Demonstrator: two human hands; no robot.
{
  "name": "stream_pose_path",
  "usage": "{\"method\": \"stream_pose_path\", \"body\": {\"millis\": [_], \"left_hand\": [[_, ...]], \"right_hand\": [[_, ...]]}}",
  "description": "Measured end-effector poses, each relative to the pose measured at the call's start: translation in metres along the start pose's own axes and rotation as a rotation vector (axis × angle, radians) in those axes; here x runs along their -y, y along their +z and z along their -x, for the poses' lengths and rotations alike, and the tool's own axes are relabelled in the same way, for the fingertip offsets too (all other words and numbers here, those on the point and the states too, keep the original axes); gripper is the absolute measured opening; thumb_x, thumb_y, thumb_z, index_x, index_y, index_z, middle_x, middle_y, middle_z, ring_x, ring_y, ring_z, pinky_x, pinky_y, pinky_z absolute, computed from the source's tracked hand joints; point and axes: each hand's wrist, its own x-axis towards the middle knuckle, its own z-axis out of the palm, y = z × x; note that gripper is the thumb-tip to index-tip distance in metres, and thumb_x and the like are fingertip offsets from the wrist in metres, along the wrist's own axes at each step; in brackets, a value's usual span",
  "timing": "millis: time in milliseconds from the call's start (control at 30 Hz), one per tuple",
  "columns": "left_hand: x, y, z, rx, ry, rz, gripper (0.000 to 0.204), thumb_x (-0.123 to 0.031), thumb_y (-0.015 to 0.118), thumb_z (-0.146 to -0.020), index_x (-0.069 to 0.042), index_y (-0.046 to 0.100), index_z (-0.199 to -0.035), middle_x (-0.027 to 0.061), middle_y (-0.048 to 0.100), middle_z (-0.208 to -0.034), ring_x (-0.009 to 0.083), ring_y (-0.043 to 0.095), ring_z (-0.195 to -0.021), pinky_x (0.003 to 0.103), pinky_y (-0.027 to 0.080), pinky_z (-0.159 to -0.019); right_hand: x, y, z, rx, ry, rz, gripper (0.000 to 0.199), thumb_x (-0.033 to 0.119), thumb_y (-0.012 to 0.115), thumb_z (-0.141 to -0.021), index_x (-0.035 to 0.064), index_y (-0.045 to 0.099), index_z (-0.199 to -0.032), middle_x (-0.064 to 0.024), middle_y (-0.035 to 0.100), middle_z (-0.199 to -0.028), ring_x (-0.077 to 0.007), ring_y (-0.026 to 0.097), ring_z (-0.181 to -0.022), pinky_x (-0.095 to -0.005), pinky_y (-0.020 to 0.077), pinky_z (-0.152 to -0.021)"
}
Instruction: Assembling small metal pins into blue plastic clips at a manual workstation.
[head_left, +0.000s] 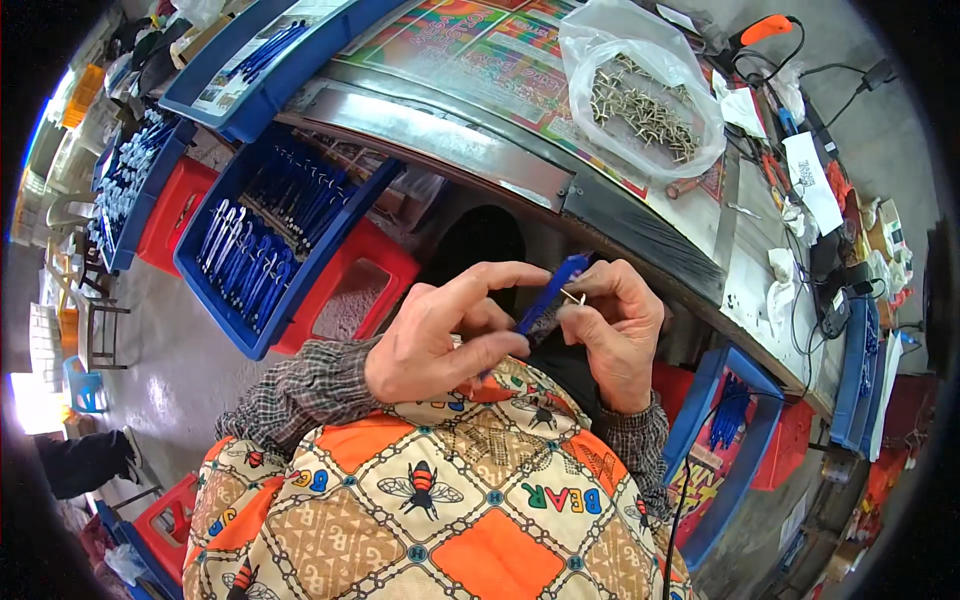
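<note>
Blue pen slants up-right between left hand and right hand.

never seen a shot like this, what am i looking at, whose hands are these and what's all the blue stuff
There is no machine here. The one picture comes from a wide-angle camera worn on a person's head, looking down, so straight edges bend near the rim. The left hand and right hand together hold a blue pen, with a small metal clip at the right fingertips. Blue trays on red stools hold many more blue pens. On the workbench lies a clear bag of metal clips. The patterned cloth below covers the person's lap.
</note>
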Motion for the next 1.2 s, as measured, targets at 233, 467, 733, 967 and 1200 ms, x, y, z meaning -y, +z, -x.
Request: {"method": "stream_pose_path", "body": {"millis": [233, 467, 733, 967, 1200], "left_hand": [[0.001, -0.005, -0.009, -0.033, 0.279, -0.071, 0.058, 0.009, 0.054, -0.08, -0.001, 0.035, -0.134, 0.0142, 0.065, -0.105, 0.0091, 0.061, -0.073, 0.025, 0.05, -0.068], [0.016, 0.002, -0.016, -0.029, 0.217, -0.105, 0.037, 0.002, 0.067, -0.077, 0.0, 0.058, -0.112, 0.0097, 0.067, -0.095, 0.0122, 0.064, -0.071, 0.024, 0.051, -0.064], [0.022, 0.009, -0.014, -0.127, 0.153, -0.026, 0.019, -0.001, 0.068, -0.079, 0.0, 0.065, -0.097, 0.0099, 0.067, -0.08, 0.0126, 0.065, -0.07, 0.024, 0.05, -0.061], [0.026, 0.009, -0.013, -0.117, 0.092, 0.069, 0.018, -0.002, 0.067, -0.08, 0.001, 0.064, -0.097, 0.0077, 0.067, -0.077, 0.0082, 0.062, -0.066, 0.023, 0.048, -0.057], [0.024, 0.009, -0.014, -0.138, 0.079, 0.077, 0.018, -0.002, 0.068, -0.079, 0.001, 0.065, -0.097, 0.0073, 0.067, -0.076, 0.0071, 0.061, -0.065, 0.021, 0.047, -0.056]], "right_hand": [[0.001, 0.001, 0.006, 0.137, 0.096, -0.033, 0.015, -0.007, 0.068, -0.077, -0.0017, 0.057, -0.087, -0.0011, 0.055, -0.08, -0.004, 0.052, -0.068, -0.0183, 0.0433, -0.061], [-0.004, 0.0, 0.004, 0.095, 0.041, -0.082, 0.016, -0.004, 0.067, -0.077, -0.0012, 0.055, -0.086, -0.0047, 0.054, -0.077, -0.0093, 0.051, -0.057, -0.0206, 0.0418, -0.048], [-0.012, -0.002, 0.004, 0.063, 0.046, -0.168, 0.017, -0.006, 0.069, -0.077, -0.0004, 0.056, -0.087, -0.0015, 0.055, -0.078, -0.0051, 0.051, -0.059, -0.0181, 0.041, -0.052], [-0.013, 0.001, 0.004, 0.029, 0.074, -0.164, 0.013, -0.002, 0.067, -0.081, 0.0, 0.056, -0.087, -0.001, 0.056, -0.074, -0.0052, 0.051, -0.058, -0.0181, 0.0396, -0.051], [-0.016, 0.0, 0.003, 0.069, 0.069, 0.004, 0.027, 0.022, 0.063, -0.089, -0.0029, 0.054, -0.088, -0.0018, 0.051, -0.066, -0.007, 0.045, -0.051, -0.0196, 0.0357, -0.046]]}}
